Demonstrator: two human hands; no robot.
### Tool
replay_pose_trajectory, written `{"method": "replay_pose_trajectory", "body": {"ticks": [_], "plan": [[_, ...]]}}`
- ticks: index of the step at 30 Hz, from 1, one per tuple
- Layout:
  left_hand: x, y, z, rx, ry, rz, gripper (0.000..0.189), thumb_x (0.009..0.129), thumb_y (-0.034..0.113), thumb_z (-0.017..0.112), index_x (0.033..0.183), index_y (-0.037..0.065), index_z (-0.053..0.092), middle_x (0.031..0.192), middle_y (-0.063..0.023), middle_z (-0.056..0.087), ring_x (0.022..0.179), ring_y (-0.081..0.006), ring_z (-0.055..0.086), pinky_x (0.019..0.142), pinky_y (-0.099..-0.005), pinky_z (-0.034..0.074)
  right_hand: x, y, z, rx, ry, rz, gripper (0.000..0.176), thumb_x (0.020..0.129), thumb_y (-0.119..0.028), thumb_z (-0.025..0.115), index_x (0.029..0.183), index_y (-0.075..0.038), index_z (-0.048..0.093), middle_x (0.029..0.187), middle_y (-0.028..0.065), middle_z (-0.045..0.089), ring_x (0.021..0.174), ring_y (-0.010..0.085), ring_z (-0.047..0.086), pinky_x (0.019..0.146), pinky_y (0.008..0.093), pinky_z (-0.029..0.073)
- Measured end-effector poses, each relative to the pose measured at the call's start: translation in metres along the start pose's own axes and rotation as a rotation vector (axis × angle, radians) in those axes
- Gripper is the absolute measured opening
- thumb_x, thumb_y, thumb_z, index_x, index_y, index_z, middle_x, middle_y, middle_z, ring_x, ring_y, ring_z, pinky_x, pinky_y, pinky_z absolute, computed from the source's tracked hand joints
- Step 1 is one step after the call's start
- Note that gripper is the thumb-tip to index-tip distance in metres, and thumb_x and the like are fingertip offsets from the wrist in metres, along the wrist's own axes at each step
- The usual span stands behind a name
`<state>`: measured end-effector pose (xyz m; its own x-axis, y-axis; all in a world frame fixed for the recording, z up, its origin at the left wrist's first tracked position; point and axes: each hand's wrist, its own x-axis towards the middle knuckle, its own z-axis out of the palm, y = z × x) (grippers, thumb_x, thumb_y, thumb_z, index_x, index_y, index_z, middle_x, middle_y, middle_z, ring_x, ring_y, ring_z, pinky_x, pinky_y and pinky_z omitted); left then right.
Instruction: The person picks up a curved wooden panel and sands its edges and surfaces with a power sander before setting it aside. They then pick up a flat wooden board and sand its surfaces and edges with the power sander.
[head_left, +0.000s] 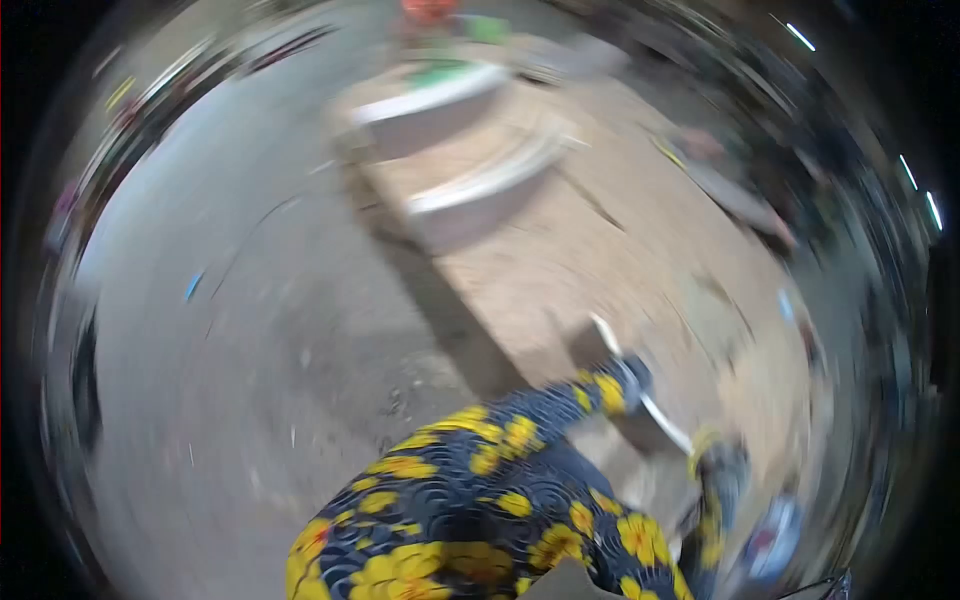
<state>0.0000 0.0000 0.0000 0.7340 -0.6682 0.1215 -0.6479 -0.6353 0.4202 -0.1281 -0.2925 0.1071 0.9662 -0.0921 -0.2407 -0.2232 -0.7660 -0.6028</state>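
A curved panel with a white top edge (pixel 665 422) stands on the brown worktable close in front of me, blurred by motion. My left hand (pixel 632 383), in a dark covering, is closed over the panel's white edge near its middle. Close to the panel's near right end is my right hand (pixel 724 460), its fingers smeared by the movement. Both sleeves are dark with yellow flowers. Farther up the table stand two more curved white-edged pieces, a nearer one (pixel 490 185) and a farther one (pixel 430 103).
The brown worktable (pixel 560 280) runs away from me, its left edge dropping to a grey floor (pixel 250 350). Green material (pixel 440 73) and an orange-red object (pixel 428 9) show at the far end. A blue-and-white object (pixel 772 538) is at lower right.
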Motion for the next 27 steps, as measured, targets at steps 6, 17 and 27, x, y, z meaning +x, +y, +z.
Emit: {"method": "replay_pose_trajectory", "body": {"ticks": [6, 17, 27], "plan": [[0.029, 0.037, -0.068, 0.302, -0.409, 0.117, 0.041, 0.077, 0.044, 0.070, 0.110, 0.019, 0.070, 0.107, -0.0101, 0.069, 0.102, -0.0293, 0.065, 0.087, -0.0429, 0.052, -0.016, -0.059, 0.029, -0.483, 0.389, -0.069, 0.041, 0.083, -0.037, 0.065, 0.112, -0.009, 0.061, 0.111, 0.0121, 0.057, 0.093, 0.0343, 0.061, 0.086, 0.0414, 0.051], [-0.002, 0.041, -0.067, 0.357, -0.563, 0.041, 0.047, 0.080, 0.044, 0.069, 0.118, 0.016, 0.065, 0.115, -0.0099, 0.066, 0.110, -0.0270, 0.062, 0.093, -0.0422, 0.050, -0.018, -0.013, 0.021, -0.310, 0.388, 0.412, 0.062, 0.074, -0.039, 0.076, 0.123, -0.010, 0.052, 0.120, 0.0227, 0.057, 0.103, 0.0401, 0.063, 0.087, 0.0464, 0.053], [-0.006, 0.049, -0.066, 0.338, -0.525, 0.077, 0.043, 0.081, 0.042, 0.069, 0.113, 0.014, 0.066, 0.110, -0.0114, 0.067, 0.106, -0.0275, 0.063, 0.089, -0.0425, 0.051, -0.027, -0.019, 0.047, -0.325, 0.389, 0.469, 0.066, 0.072, -0.038, 0.077, 0.128, -0.017, 0.050, 0.126, 0.0206, 0.049, 0.108, 0.0370, 0.061, 0.089, 0.0443, 0.053]]}}
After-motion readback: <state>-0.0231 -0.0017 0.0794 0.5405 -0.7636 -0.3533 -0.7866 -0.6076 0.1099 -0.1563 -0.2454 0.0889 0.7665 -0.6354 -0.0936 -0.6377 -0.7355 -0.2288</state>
